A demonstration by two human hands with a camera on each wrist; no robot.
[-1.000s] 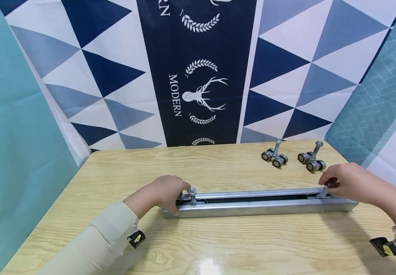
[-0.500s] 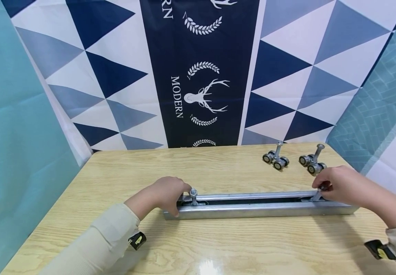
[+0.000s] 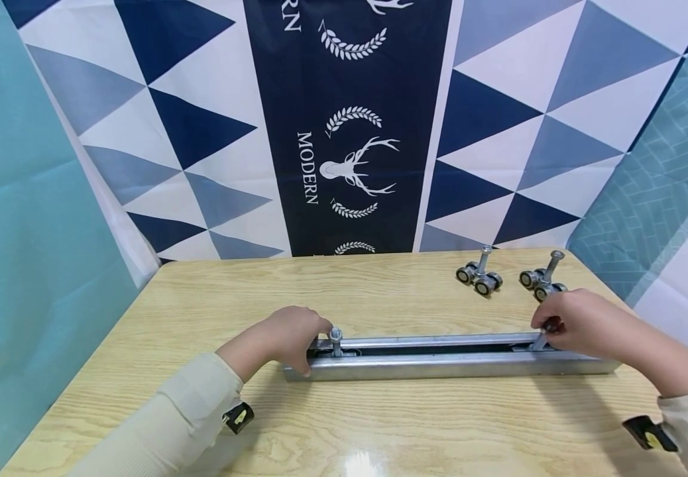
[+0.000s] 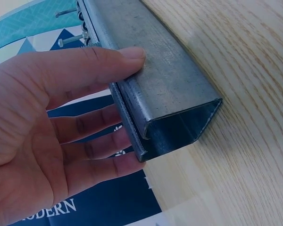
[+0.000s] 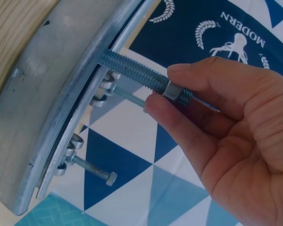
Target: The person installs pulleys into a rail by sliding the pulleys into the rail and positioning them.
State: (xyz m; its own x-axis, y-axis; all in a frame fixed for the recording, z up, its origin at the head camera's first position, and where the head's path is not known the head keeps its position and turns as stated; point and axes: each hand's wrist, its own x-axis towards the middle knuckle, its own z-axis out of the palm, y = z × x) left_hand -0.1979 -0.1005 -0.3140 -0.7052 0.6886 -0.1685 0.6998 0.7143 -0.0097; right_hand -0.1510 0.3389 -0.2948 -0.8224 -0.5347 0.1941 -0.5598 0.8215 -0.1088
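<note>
A long galvanised steel C-channel track (image 3: pixel 439 370) lies across the table with its slot facing up. My left hand (image 3: pixel 287 336) grips its left end, thumb on the near wall and fingers on the far side, as the left wrist view shows. Close to that hand, a bolt with a nut (image 3: pixel 336 339) stands upright out of the slot. Toward the track's right end, my right hand (image 3: pixel 588 324) pinches a second threaded bolt (image 5: pixel 132 70) at its nut (image 5: pixel 172 90), between thumb and fingers. This bolt tilts somewhat in the slot; whatever carries it inside the track is mostly hidden.
Behind the track at the back right stand two roller trolleys, one left (image 3: pixel 480 273) and one right (image 3: pixel 542 277), each with several wheels and a bolt pointing up. The wooden table (image 3: pixel 230 285) meets a patterned cloth (image 3: pixel 213 132) at its back edge.
My right hand has slid the pinched bolt leftward along the slot, a short way from the track's right end. The left hand keeps its grip, and the track and left bolt stay in place.
</note>
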